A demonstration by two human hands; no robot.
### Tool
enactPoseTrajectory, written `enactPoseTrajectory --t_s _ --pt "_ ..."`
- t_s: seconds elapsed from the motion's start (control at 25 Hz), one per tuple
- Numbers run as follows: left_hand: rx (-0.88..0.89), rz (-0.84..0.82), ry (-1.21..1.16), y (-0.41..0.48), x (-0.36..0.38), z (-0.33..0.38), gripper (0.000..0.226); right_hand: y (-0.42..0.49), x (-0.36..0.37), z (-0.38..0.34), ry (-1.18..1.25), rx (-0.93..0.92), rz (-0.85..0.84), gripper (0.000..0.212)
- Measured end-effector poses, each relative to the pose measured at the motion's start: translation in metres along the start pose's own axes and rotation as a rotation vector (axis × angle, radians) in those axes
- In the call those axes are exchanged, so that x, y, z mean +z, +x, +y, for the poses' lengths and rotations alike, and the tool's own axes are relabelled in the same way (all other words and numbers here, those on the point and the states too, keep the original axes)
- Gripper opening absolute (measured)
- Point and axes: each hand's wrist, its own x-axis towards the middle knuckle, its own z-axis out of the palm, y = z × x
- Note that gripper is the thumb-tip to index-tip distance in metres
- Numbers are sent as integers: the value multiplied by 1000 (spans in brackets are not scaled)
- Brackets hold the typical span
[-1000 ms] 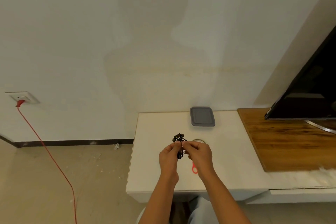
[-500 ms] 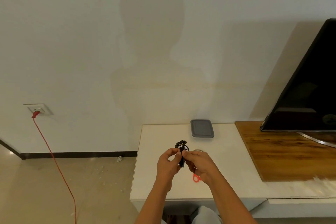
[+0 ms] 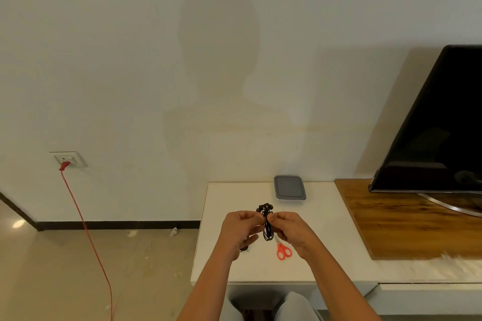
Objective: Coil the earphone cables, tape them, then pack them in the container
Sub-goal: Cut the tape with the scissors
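A black coiled earphone cable [image 3: 267, 227] hangs upright between my two hands above the white table [image 3: 326, 229], its earbuds sticking out at the top. My left hand [image 3: 238, 229] pinches the coil from the left, and my right hand [image 3: 292, 230] pinches it from the right. A grey lidded container [image 3: 289, 187] lies at the table's far edge, apart from my hands. More black cable [image 3: 245, 247] peeks out under my left hand on the table. No tape is visible.
Red-handled scissors [image 3: 283, 251] lie on the table just below my right hand. A wooden board [image 3: 407, 219] carries a black TV [image 3: 438, 125] at the right. A red cord [image 3: 86, 229] runs from a wall socket [image 3: 68, 159] down the floor at the left.
The camera view has tilted up and shifted, so the table sits lower in frame. My hands have stayed together on the coil, and the scissors show more fully below my right hand.
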Motion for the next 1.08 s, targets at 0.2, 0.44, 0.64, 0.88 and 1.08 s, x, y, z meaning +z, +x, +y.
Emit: enactPoseTrajectory --t_s 0.2,0.44,0.64,0.88,1.08 --pt "-2 -32 94 -4 -8 7 10 -9 -7 -8 -171 -87 -70 18" --pt "-86 -106 -80 -12 -10 8 14 -6 -5 -3 -434 -315 139 11" --pt "-205 -47 -198 -14 -3 7 19 -5 8 12 -445 -536 376 17" --pt "-306 -92 -340 -18 -6 5 13 3 -2 22 -637 -731 291 11" --pt "-300 -112 -396 -16 -9 1 17 1 -9 26 -785 -727 159 18"
